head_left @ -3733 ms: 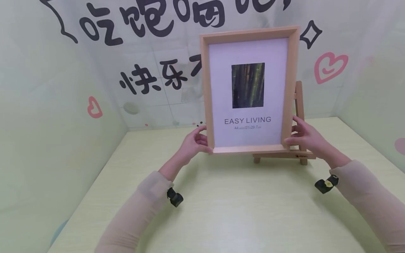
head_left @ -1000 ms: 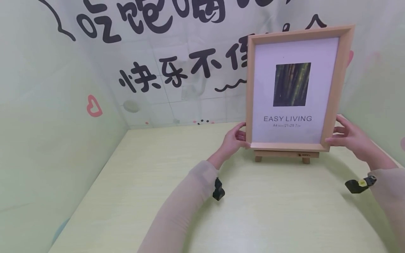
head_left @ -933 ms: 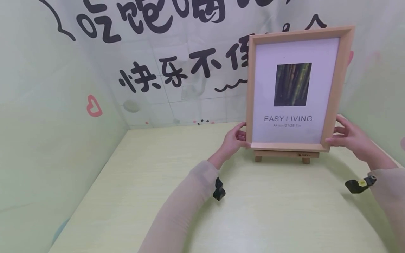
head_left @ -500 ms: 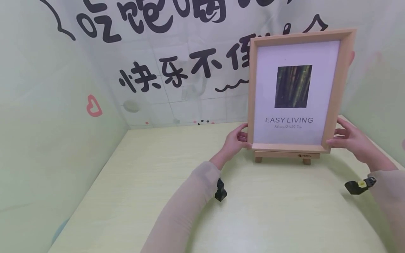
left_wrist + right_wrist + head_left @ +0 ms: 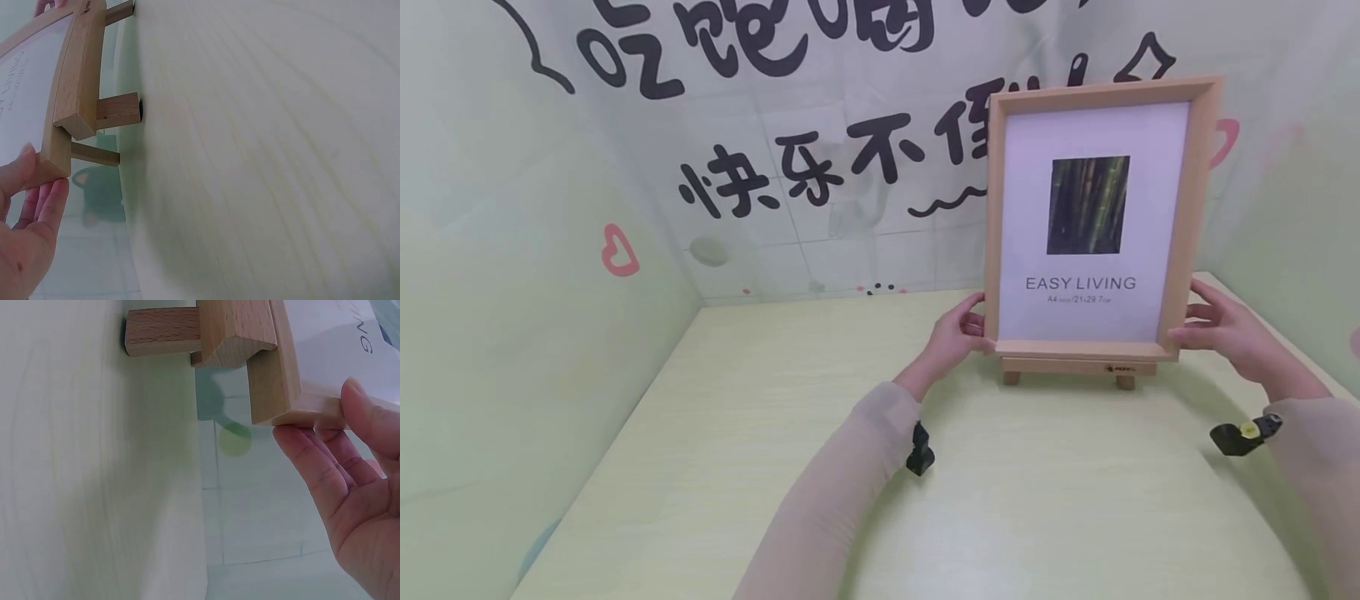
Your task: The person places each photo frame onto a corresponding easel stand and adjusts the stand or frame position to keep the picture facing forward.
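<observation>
A light wooden picture frame (image 5: 1087, 348) with a white "EASY LIVING" sheet and a bamboo picture stands on the ledge of a small wooden easel (image 5: 1078, 367), leaning back slightly. The left hand (image 5: 951, 337) pinches its lower left corner, thumb on the front and fingers at the side. At the lower right corner the right hand (image 5: 1228, 337) grips the same way. In the left wrist view the left hand (image 5: 28, 231) holds the corner beside the easel ledge (image 5: 81, 75). The right wrist view shows the right hand (image 5: 353, 481) on the other corner. Most of the easel is hidden behind the frame.
The pale table (image 5: 760, 433) meets a back wall sheet (image 5: 760, 267) with black writing and pink hearts behind the frame. A side wall (image 5: 512, 333) stands at the left, another (image 5: 1300, 208) at the right. Small black cameras (image 5: 920, 450) are worn at both wrists.
The picture frame moved right onto the easel since the oldest frame. Over the last second its top edge has sunk slightly and tilted back, with both hands keeping hold of the lower corners.
</observation>
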`<state>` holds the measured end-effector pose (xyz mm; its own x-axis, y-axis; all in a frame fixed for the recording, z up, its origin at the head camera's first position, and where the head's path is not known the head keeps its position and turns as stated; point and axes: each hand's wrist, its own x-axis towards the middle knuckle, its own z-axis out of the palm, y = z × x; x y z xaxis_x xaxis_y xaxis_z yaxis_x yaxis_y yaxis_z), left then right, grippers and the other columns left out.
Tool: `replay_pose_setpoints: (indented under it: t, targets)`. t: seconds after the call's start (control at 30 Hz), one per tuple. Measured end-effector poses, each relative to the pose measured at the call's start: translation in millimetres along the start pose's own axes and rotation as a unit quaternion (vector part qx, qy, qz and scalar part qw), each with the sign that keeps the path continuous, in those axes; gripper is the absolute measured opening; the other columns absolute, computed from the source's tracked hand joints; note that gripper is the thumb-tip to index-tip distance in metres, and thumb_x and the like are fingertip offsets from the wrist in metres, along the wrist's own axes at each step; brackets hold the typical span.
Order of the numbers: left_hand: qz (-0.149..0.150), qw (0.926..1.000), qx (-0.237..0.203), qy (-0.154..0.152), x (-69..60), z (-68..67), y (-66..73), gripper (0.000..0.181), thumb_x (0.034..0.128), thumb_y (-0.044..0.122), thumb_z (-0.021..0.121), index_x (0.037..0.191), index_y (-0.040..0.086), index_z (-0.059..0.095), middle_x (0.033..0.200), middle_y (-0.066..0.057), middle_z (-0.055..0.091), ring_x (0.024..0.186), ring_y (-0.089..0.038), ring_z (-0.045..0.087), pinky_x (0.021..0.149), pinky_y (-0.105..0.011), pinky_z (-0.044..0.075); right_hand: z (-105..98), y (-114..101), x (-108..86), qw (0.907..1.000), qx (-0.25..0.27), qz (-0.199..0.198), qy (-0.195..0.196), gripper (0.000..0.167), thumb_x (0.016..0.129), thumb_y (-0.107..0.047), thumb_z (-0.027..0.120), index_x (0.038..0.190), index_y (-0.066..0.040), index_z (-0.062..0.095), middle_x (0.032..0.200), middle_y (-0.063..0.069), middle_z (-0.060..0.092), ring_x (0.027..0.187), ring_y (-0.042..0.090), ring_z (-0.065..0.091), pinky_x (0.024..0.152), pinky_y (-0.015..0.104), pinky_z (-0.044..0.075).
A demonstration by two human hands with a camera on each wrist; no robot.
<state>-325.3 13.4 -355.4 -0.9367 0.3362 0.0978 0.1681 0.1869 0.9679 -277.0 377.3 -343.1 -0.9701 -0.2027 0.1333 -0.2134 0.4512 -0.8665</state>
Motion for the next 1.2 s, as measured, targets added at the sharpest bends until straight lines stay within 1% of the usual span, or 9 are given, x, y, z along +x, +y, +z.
replay_pose_setpoints:
  t: [0.23,0.43,0.6,0.77,0.87,0.97,1.07,1.13,1.2]
  targets:
    - [0.001,1.0000,0.010,0.000,1.5,0.1,-0.6,0.080,0.0702,-0.012,0.070,0.139,0.016,0.040,0.104,-0.014,0.062,0.089,-0.018,0.060,0.078,-0.023,0.052,-2,3,0.5,0.9999,0.013,-0.002,-0.006,0.081,0.088,0.003,0.054,0.147,-0.008,0.000,0.092,-0.026,0.055,0.080,-0.006,0.057,0.066,0.013,0.050]
    - [0.004,0.9997,0.022,-0.012,3.8,-0.5,-1.0,0.079,0.0700,-0.010,0.070,0.138,0.016,0.040,0.105,-0.014,0.061,0.091,-0.020,0.061,0.078,-0.022,0.052,-3,3,-0.8,0.9995,0.020,-0.015,-0.016,0.081,0.088,0.004,0.053,0.148,-0.011,0.000,0.094,-0.024,0.055,0.081,-0.004,0.058,0.066,0.015,0.051]
    - [-0.002,0.9989,0.043,-0.018,4.2,-2.2,-1.0,0.077,0.0708,-0.009,0.071,0.138,0.016,0.040,0.106,-0.014,0.060,0.093,-0.021,0.061,0.078,-0.022,0.052,-2,1,-0.1,0.9998,-0.003,-0.003,-0.018,0.080,0.090,-0.002,0.053,0.148,-0.017,0.000,0.098,-0.027,0.051,0.084,-0.006,0.057,0.068,0.017,0.051]
    - [-0.005,0.9986,0.048,-0.021,3.7,-1.9,-1.9,0.077,0.0711,-0.008,0.071,0.138,0.015,0.039,0.107,-0.014,0.060,0.094,-0.023,0.060,0.078,-0.023,0.052,-2,2,-0.1,0.9995,-0.009,0.000,-0.031,0.080,0.091,-0.003,0.052,0.148,-0.015,-0.003,0.099,-0.028,0.049,0.084,-0.007,0.056,0.068,0.017,0.051]
    - [-0.009,0.9987,0.046,-0.020,1.9,-1.6,-0.7,0.077,0.0716,-0.008,0.071,0.138,0.015,0.039,0.107,-0.014,0.059,0.094,-0.022,0.060,0.078,-0.024,0.052,-3,3,0.2,0.9993,-0.010,0.004,-0.035,0.081,0.091,-0.004,0.052,0.148,-0.015,-0.005,0.099,-0.027,0.048,0.084,-0.007,0.056,0.068,0.018,0.051]
    - [-0.012,0.9988,0.042,-0.022,0.1,-1.8,1.2,0.076,0.0718,-0.007,0.071,0.138,0.016,0.039,0.106,-0.014,0.059,0.093,-0.021,0.060,0.078,-0.023,0.052,-2,2,0.5,0.9992,-0.019,0.009,-0.034,0.081,0.091,-0.007,0.052,0.148,-0.020,-0.004,0.100,-0.027,0.046,0.085,-0.008,0.055,0.069,0.018,0.051]
    - [-0.019,0.9986,0.039,-0.028,-0.3,-2.8,3.0,0.077,0.0723,-0.006,0.071,0.139,0.015,0.038,0.108,-0.014,0.059,0.094,-0.021,0.060,0.078,-0.023,0.052,-2,1,0.8,0.9988,-0.028,0.005,-0.039,0.080,0.092,-0.010,0.052,0.148,-0.021,-0.005,0.103,-0.024,0.044,0.086,-0.008,0.055,0.069,0.019,0.051]
    - [-0.024,0.9984,0.041,-0.030,-5.4,-3.2,10.8,0.076,0.0730,-0.007,0.070,0.139,0.014,0.037,0.109,-0.015,0.058,0.095,-0.023,0.060,0.079,-0.024,0.052,-3,1,1.0,0.9986,-0.032,0.005,-0.042,0.080,0.092,-0.011,0.052,0.148,-0.022,-0.005,0.104,-0.022,0.043,0.086,-0.009,0.055,0.069,0.019,0.051]
    - [-0.022,0.9984,0.042,-0.029,-6.1,-3.1,11.4,0.077,0.0731,-0.007,0.070,0.139,0.014,0.037,0.108,-0.014,0.058,0.094,-0.021,0.060,0.078,-0.023,0.052,-3,1,1.3,0.9983,-0.036,0.005,-0.045,0.080,0.093,-0.013,0.052,0.147,-0.023,-0.006,0.106,-0.021,0.041,0.086,-0.009,0.054,0.070,0.020,0.051]
